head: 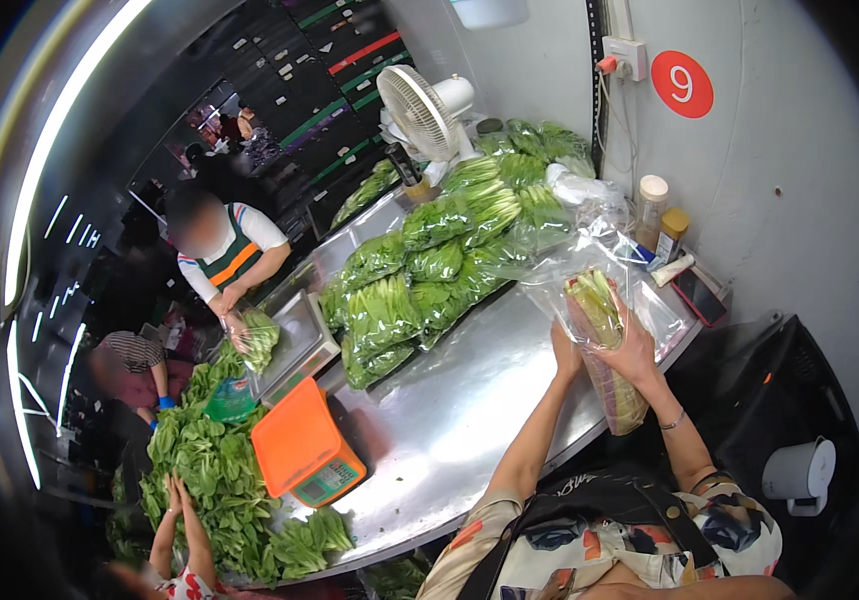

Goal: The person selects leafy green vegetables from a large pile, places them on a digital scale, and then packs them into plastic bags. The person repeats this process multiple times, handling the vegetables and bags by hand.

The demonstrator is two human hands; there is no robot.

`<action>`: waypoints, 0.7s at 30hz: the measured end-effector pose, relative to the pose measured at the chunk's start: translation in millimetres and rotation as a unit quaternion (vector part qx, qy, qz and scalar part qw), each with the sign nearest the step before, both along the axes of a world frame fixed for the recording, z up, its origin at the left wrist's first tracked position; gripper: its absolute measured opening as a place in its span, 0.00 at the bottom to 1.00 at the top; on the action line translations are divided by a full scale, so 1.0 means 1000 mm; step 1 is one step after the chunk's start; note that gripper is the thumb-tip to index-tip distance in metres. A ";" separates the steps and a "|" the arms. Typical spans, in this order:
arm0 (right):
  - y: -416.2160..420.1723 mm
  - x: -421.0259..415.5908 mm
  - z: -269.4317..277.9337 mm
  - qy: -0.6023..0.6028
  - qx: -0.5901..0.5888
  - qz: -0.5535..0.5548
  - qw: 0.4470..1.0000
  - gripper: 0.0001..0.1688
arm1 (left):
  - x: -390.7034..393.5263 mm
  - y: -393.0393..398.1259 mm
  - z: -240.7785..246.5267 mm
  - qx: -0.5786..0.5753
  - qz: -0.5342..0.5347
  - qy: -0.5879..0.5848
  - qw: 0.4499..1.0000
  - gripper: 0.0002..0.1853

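Observation:
My right hand (630, 337) is wrapped around a bunch of leafy greens with pale stems and reddish leaves (609, 375), its stem end pointing away from me. My left hand (566, 349) is at the left side of a clear plastic bag (549, 281) around the bunch; its fingers are partly hidden behind the bag, so its hold is unclear. Beyond my hands, bagged green vegetables (384, 311) lie piled on the metal table (474, 405). An orange digital scale (305, 442) stands on the table to the left.
Loose leafy greens (208, 465) cover the table's left end, where a co-worker's hands (178, 495) are pressed together. Another co-worker (230, 247) handles bagged greens by a metal scale (298, 337). A fan (422, 112), jars (651, 202) and a phone (698, 296) stand or lie near the wall.

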State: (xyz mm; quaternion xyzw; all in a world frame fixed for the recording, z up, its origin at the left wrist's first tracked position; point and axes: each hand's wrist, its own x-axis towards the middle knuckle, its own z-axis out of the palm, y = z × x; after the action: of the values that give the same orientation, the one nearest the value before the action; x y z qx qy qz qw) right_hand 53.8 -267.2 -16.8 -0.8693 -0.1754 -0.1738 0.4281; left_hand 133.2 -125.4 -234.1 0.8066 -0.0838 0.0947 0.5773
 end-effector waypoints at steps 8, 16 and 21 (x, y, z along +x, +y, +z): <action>0.017 0.007 -0.032 0.149 -0.088 0.051 0.984 0.60 | -0.120 0.022 0.083 0.013 -0.028 -0.023 0.999 0.46; 0.097 -0.006 -0.046 0.165 -0.100 0.172 0.966 0.61 | -0.158 0.070 0.059 -0.009 0.290 0.020 0.957 0.27; 0.142 -0.018 -0.070 0.179 -0.099 0.250 0.947 0.61 | -0.190 0.095 0.011 -0.027 0.299 0.075 0.951 0.12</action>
State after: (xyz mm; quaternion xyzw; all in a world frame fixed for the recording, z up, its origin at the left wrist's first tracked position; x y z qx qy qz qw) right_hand 35.8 -124.8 -86.4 -0.8525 -0.3236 0.1153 0.3941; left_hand -56.4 -30.7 -223.1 0.7833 0.2077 0.2048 0.5490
